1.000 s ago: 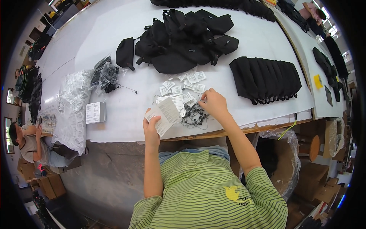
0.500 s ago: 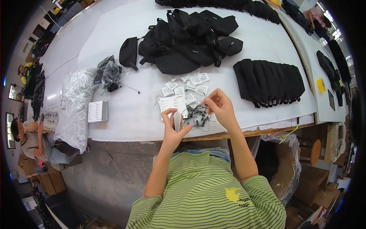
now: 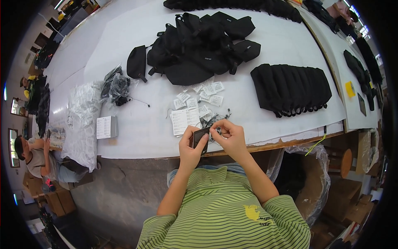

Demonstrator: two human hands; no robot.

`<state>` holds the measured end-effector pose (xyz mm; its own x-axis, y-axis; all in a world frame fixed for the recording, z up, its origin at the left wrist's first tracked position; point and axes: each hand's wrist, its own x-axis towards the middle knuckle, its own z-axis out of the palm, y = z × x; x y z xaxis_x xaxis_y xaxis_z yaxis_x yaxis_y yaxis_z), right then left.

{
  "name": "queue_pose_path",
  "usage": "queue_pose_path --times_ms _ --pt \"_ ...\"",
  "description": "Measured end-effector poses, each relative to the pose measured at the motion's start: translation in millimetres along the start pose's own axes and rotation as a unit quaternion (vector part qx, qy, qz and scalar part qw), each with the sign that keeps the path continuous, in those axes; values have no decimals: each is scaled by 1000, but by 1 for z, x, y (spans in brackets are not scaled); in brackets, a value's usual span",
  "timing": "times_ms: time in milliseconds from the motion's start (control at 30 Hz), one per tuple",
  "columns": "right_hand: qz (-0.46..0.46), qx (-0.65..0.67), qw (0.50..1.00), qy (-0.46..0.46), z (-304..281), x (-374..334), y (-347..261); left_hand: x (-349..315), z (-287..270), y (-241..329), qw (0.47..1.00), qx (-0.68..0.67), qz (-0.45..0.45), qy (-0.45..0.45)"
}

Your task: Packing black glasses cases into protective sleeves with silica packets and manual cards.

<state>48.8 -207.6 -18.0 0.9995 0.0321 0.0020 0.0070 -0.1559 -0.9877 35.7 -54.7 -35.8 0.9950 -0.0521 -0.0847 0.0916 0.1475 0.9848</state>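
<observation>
Card (image 3: 200, 133), dark on the side that shows, stands tilted between the two hands, above the near edge of the white surface (image 3: 145, 128). The left hand (image 3: 189, 146) is clamped on it, thumb laid across the dark face and fingers curled round the left edge and behind. The right hand (image 3: 231, 137) comes in from the other side, its thumb and forefinger drawn in close together at the card's upper right corner, the other fingers bent loosely; whether anything thin is pinched between those two tips is too small to tell. The hands are close beside each other, with the card's upper part between them. Just beyond the right hand lies a tangle of black cords (image 3: 213, 120), partly hidden by its fingers. Left of the cords, white printed cards (image 3: 185, 119) lie flat on the surface, and small white packets (image 3: 217, 100) are scattered behind them. A heap of black pouches (image 3: 186, 68) lies farther back, and a tight row of black pouches (image 3: 292, 89) stands to the right. Well off to the left are a neat card stack (image 3: 107, 127) and a clear plastic bag (image 3: 85, 112) full of white packets.
</observation>
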Motion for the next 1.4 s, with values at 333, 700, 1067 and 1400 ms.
queue_pose_path --times_ms 333,700,1067,1400 --pt "-60 -12 998 20 2 2 1 3 -8 1 988 117 94 -23" --pt "21 82 984 -159 -15 8 -3 11 -11 0 982 -110 -101 -115" --pt "-23 90 993 -77 -30 43 -12 214 -25 0 932 287 152 163" --pt "-31 146 989 8 -34 47 3 222 -22 26 833 431 291 191"
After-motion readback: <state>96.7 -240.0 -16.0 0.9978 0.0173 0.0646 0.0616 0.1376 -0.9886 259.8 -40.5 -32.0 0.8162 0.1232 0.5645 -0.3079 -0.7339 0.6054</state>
